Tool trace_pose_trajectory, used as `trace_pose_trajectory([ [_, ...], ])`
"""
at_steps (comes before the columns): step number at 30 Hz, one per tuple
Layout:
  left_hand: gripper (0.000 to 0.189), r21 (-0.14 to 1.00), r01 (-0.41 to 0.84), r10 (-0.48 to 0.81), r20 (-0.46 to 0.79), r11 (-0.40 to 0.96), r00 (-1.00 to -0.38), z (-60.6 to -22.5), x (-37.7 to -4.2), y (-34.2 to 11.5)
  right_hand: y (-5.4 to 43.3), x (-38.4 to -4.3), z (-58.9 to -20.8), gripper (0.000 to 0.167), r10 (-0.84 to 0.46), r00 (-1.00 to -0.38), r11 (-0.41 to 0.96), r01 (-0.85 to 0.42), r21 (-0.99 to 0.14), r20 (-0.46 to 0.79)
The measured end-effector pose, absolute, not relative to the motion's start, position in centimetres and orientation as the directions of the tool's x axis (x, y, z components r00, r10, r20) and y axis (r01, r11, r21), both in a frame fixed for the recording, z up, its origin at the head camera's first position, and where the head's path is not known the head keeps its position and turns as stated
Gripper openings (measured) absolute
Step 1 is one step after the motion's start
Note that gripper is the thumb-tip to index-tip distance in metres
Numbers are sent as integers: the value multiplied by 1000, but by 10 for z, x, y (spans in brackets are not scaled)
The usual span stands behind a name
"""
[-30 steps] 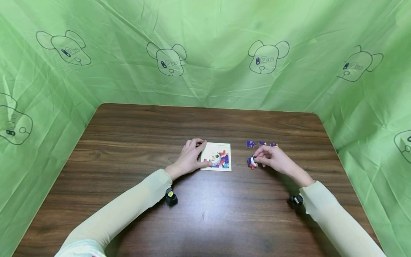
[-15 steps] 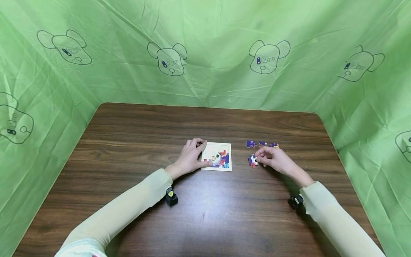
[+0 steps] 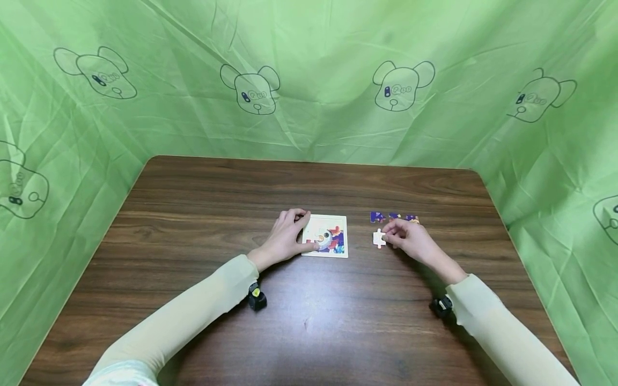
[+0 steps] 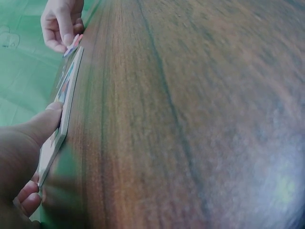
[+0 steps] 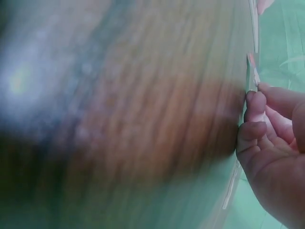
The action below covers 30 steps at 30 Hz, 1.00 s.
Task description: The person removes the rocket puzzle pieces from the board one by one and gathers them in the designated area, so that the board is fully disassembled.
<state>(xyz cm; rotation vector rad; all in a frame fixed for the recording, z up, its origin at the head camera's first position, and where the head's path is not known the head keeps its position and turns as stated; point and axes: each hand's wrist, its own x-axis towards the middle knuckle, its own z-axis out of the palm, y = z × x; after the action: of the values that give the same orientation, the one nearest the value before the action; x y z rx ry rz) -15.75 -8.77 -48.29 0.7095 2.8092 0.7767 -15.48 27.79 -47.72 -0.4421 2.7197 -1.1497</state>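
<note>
Puzzle piece (image 3: 378, 238), right: my right hand (image 3: 411, 237) pinched its edge; a light grip seemed best. Puzzle board (image 3: 328, 223), left: my left hand (image 3: 286, 236), fingers spread, steadied it.

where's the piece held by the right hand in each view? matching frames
Head: piece right of centre, just below mid-height.
Left wrist: piece upper left, beyond the board's far end.
Right wrist: piece upper right, partly hidden by fingers.
Shared landmark: right hand, pinching it.
</note>
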Motion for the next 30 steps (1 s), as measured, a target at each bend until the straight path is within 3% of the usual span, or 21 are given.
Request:
trace_pose_trajectory([
  [14,98,520,407,481,-8,751,-877,-484,-157,-88,277,-158,-472,7,-355,-931,679,-197,-707,-82],
  [30,97,523,411,486,-7,747,-874,-484,-158,-88,274,-156,-474,13,-385,-923,677,-261,-688,-28],
])
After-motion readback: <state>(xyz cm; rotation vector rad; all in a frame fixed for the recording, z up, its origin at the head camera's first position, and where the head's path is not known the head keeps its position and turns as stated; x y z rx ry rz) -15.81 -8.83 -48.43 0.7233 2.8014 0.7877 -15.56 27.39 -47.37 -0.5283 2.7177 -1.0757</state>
